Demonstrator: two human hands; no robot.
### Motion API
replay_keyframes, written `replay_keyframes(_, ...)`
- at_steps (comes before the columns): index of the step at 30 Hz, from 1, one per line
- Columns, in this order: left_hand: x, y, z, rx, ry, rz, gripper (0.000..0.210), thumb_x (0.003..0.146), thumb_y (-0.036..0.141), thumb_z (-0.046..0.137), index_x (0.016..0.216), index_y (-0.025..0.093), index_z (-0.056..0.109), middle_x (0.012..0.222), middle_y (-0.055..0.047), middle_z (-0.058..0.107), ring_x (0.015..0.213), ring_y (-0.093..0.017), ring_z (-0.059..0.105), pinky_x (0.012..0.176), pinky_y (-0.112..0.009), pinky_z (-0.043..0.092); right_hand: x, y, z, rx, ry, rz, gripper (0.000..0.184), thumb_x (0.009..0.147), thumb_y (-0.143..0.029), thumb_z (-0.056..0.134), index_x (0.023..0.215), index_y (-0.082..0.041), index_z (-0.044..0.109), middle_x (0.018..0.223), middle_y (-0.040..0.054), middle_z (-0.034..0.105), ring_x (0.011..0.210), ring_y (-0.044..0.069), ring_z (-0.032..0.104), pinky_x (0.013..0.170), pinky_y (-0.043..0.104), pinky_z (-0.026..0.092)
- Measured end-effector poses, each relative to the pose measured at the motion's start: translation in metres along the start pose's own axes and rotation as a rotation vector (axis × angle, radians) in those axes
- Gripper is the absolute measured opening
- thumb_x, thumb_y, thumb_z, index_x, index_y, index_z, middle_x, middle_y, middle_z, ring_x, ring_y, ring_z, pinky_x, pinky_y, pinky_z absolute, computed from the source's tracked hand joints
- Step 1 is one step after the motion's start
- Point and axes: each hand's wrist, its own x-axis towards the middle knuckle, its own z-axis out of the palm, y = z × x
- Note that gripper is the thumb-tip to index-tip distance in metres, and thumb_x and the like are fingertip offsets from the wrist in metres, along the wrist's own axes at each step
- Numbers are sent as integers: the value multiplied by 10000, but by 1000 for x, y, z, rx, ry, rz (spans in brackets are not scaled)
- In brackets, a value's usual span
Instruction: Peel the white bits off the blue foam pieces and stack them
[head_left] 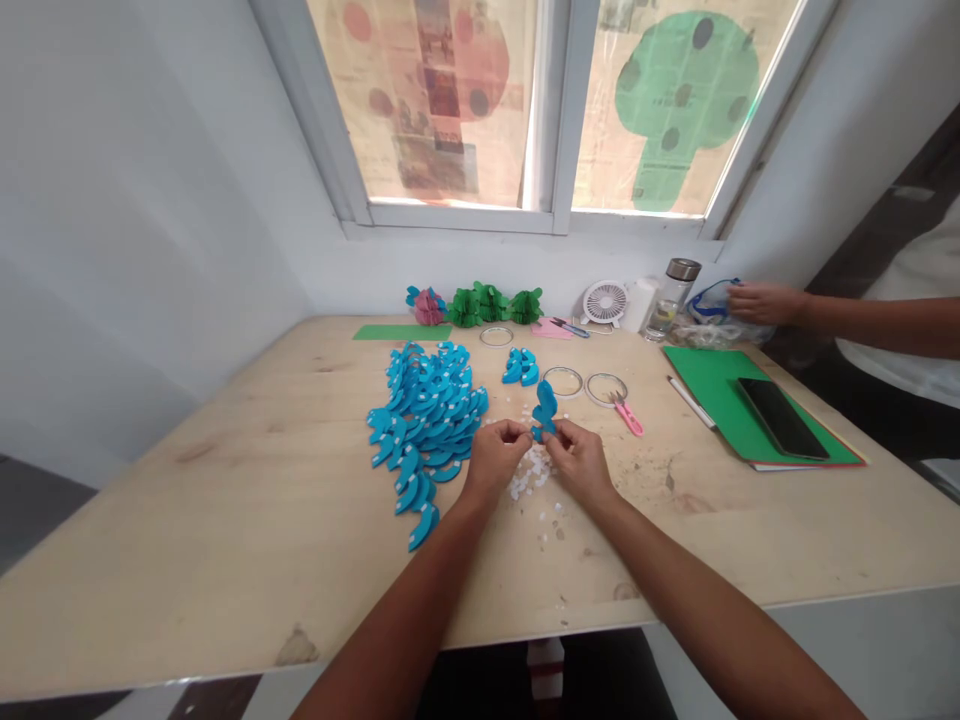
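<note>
My right hand (579, 460) pinches a curved blue paper piece (546, 402), held up above the table. Close beside it, my left hand (499, 455) has its thumb and finger pressed together at the lower left edge of that piece; whatever they pinch is too small to name. Under and between the hands lie many small white paper bits (531, 478). Left of my left hand spreads a big heap of blue paper pieces (435, 405) with white patches on them. A small group of blue pieces (520, 366) lies just beyond my hands.
Tape rolls (606, 388) and pink-handled snippers (628, 414) lie right of centre. Green paper (694, 385) bears a phone (782, 418). Along the wall stand green paper figures (490, 302), a fan (604, 302) and a bottle (671, 300). At right, another person's hand (765, 302) touches a plastic bag.
</note>
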Motion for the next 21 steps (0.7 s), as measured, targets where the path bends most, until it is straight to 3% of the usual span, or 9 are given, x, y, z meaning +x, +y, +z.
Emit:
replay_keyframes(6,-1,-2,0,-71,-34,-68,115,638,196,583,543,142,618,479,30,577,440,-94,491,468,-207,388,2,1,-2,72,-5,55,212,754,-343,505,698,-163,601,545,-27,452,494,111,378,492,229,305)
replay_keyframes(12,-1,-1,0,70,-15,110,100,670,192,583,676,148,672,685,-27,686,640,-142,615,589,-231,460,4,6,-2,82,7,85,230,746,-354,514,695,-152,613,549,-25,469,496,108,372,490,228,293)
replay_keyframes(21,-6,-3,1,377,15,305,90,722,166,563,729,188,650,760,-15,697,702,-145,621,661,-254,460,4,8,-2,73,-1,75,220,744,-343,518,684,-152,609,545,-29,474,492,103,378,493,221,303)
